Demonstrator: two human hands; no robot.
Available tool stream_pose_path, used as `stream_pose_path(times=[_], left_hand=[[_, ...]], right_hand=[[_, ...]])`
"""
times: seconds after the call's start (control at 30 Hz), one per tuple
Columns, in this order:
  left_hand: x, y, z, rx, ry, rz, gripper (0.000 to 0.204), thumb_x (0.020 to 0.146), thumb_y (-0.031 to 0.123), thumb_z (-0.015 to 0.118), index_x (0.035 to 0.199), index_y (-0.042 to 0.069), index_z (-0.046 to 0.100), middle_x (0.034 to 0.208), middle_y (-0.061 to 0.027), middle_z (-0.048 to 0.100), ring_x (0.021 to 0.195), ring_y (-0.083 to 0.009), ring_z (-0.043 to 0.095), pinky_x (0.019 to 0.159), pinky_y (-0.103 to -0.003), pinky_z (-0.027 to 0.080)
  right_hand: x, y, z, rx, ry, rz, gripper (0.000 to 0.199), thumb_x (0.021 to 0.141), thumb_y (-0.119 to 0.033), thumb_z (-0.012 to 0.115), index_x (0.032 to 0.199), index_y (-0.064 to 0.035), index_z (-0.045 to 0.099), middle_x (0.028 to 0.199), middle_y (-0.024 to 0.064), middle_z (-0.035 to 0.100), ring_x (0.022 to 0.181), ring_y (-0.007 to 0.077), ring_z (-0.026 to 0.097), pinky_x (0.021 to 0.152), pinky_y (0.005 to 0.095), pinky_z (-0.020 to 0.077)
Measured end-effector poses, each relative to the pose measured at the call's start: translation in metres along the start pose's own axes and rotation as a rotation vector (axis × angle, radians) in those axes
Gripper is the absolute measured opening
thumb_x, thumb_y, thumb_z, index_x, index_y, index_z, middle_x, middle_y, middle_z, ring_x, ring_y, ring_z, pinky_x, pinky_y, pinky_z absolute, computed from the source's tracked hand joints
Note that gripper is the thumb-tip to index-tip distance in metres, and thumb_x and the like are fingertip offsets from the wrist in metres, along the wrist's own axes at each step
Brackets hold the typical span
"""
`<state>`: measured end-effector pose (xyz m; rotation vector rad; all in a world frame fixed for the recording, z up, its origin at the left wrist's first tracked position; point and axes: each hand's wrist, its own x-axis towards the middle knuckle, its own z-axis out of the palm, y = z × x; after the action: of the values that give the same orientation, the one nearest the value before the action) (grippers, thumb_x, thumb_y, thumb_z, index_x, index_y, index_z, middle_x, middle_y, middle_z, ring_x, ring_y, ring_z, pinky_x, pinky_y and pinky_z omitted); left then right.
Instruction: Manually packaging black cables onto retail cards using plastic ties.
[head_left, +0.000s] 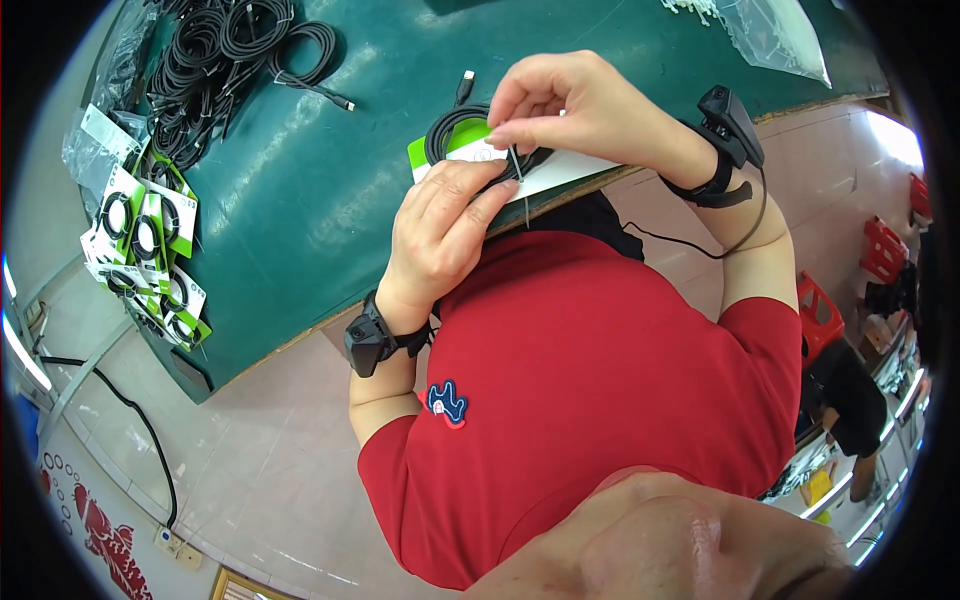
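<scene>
Left hand: the left hand is curled over the near edge of the green and white backing card, fingers pressed down on the coil, its grip closed on card and cable together.
Right hand: the right hand comes in from above, fingertips pinched shut on a thin wire twist tie that drops down between the two hands.
Cable: a coiled black cable lies on the card, its loop showing past the left fingers, one plug end poking out onto the surface toward the far side.
Where it sits: card and coil rest right at the near edge of the green surface, just in front of the person's red shirt.
Wrists: a black strapped device on each wrist; the left wrist device hangs below the surface edge, the right wrist device trails a thin black lead.
Far left: a heap of loose black cables at the back, and below it a fanned stack of finished carded cables, well apart from the hands.
Far right: a clear plastic bag at the top corner of the surface.
</scene>
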<state>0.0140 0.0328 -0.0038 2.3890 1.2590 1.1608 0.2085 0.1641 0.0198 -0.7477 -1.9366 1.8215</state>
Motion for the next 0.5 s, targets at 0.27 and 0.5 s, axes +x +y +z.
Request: stream_pose_path(times=[0.27, 0.5], left_hand=[[-0.0011, -0.0009, 0.0014, 0.016, -0.003, 0.06, 0.028, 0.074, 0.002, 0.071, 0.101, -0.001, 0.071, 0.107, -0.0137, 0.068, 0.091, -0.0316, 0.069, 0.079, -0.041, 0.058], [-0.0062, -0.0001, 0.0037, 0.02, -0.05, 0.039, 0.031, 0.076, 0.003, 0.071, 0.107, -0.002, 0.072, 0.112, -0.0131, 0.067, 0.095, -0.0296, 0.068, 0.082, -0.041, 0.058]], right_hand=[[0.011, 0.0094, 0.0034, -0.243, -0.103, -0.141, 0.017, 0.088, -0.013, 0.077, 0.087, 0.0029, 0.072, 0.08, 0.006, 0.071, 0.071, 0.0099, 0.067, 0.063, 0.024, 0.0532], [0.0101, 0.0102, 0.0039, -0.184, -0.154, 0.002, 0.019, 0.087, -0.016, 0.078, 0.088, 0.0026, 0.073, 0.075, 0.0062, 0.07, 0.069, 0.011, 0.067, 0.063, 0.0245, 0.0534]])
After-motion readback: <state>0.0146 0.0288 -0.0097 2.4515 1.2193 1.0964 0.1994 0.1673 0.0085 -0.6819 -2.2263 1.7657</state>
